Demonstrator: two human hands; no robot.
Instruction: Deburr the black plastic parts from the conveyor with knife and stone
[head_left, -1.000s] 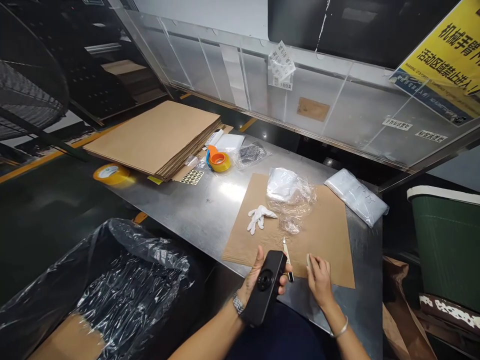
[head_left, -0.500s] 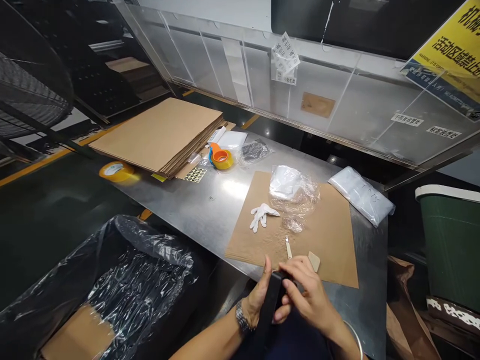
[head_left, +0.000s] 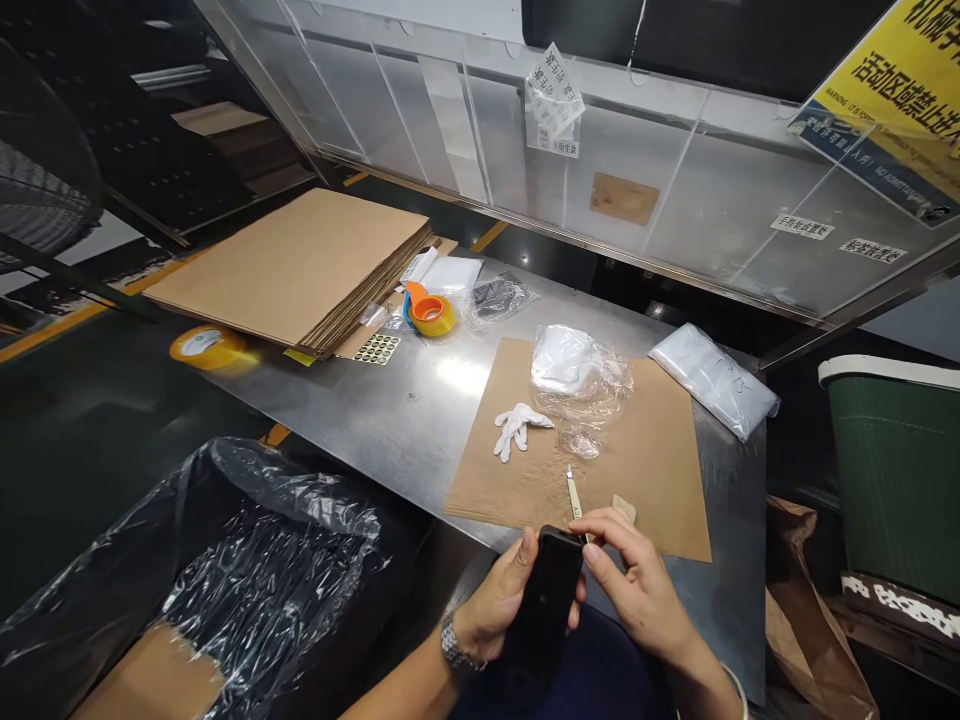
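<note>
Being grasped by left fingers (head_left: 519, 565): black device (head_left: 544, 605); far edge being met by right fingers (head_left: 613, 529), pinch unclear; steady support being advised, clear of knife (head_left: 573, 490) beyond.

From my remote seat I see a tall stack of cardboard (head_left: 300, 260) at the left of the metal tabletop (head_left: 337, 400), with a yellow tape roll (head_left: 206, 345) near its front corner and a sticker sheet (head_left: 376, 349) beside it. To the right, I make out a white glove (head_left: 517, 430) on a flat cardboard sheet (head_left: 667, 470), and a plastic packet (head_left: 712, 378) (handwriting on top) near the far right corner. Beyond, I find a yellow sign (head_left: 892, 90), a green bin (head_left: 900, 470) and, front left, a black plastic liner (head_left: 277, 570).
</note>
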